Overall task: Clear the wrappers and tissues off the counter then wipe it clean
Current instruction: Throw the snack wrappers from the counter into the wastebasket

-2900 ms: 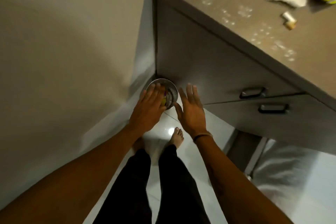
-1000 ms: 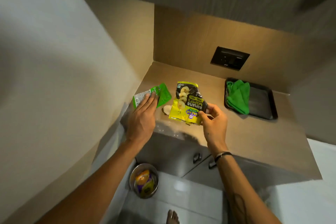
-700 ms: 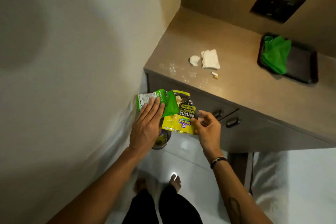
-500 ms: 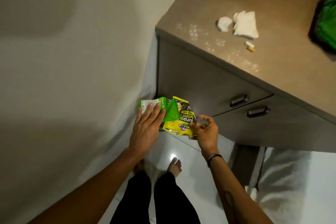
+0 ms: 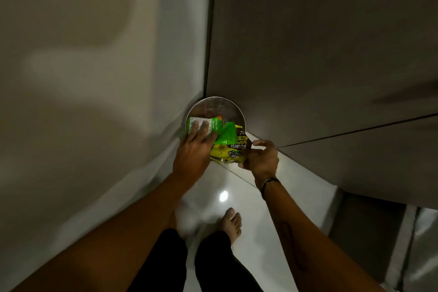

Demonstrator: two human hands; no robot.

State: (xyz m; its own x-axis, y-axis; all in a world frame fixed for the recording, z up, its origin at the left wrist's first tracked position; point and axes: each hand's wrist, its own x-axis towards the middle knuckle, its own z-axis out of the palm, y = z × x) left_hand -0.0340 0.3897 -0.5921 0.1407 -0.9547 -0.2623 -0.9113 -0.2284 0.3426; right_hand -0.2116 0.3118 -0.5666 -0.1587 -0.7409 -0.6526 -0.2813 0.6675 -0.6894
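1. The left hand [image 5: 193,152] lies flat, fingers spread, pressing a green wrapper [image 5: 224,134] down; the right hand [image 5: 260,157] pinches the corner of a yellow banana-wafer wrapper [image 5: 227,153].
2. Both wrappers sit over the mouth of a round metal bin [image 5: 214,108], tucked on the floor in the corner where the wall meets the cabinet front [image 5: 320,54].
3. The packets look light, thin and slick; a pinch at an edge or a flat palm should hold them best.
4. Half a second ago the wrappers hovered higher, with the surface and its tissues in view; now they are at the bin and the surface is out of sight.
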